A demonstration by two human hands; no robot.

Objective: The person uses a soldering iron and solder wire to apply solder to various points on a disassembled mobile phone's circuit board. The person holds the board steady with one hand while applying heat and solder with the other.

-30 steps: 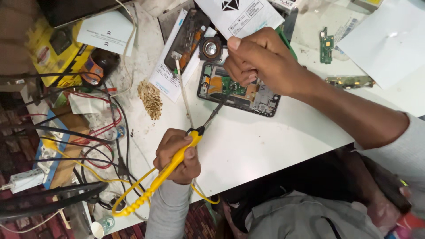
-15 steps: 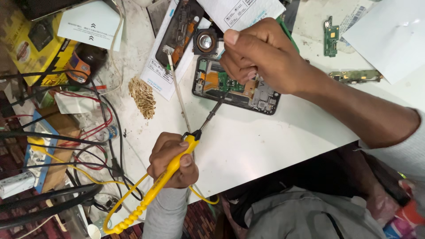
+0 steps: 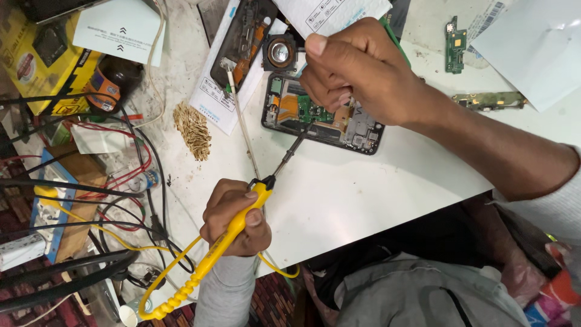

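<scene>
1. While only the head view is to hand, it shows the left hand point(image 3: 237, 216) wrapped shut around the yellow plastic handle of a soldering iron point(image 3: 227, 242), whose dark metal tip reaches up to the lower edge of an opened black smartphone with its green circuit board bared point(image 3: 324, 116).
2. The right hand point(image 3: 363, 75) hovers over the phone's upper part, thumb and fingertips pinched together; whatever small thing they clamp is hidden from view, so I cannot tell what it is.
3. The phone lies flat on the white bench point(image 3: 363, 194), just below a small round black speaker part point(image 3: 279, 53) and beside a second dismantled phone frame point(image 3: 239, 45).
4. I judge the iron light and stiff, best held mid-handle as now, well back from the metal shaft, which is likely hot.
5. The phone looks light but fragile: its board and ribbon parts seem easily damaged, so the safer hold is on the outer frame edges.
6. A thin white stick point(image 3: 242, 124) lies across the bench; a heap of tan wooden slivers point(image 3: 192, 128) sits near tangled red, yellow and black cables point(image 3: 121, 200).
</scene>
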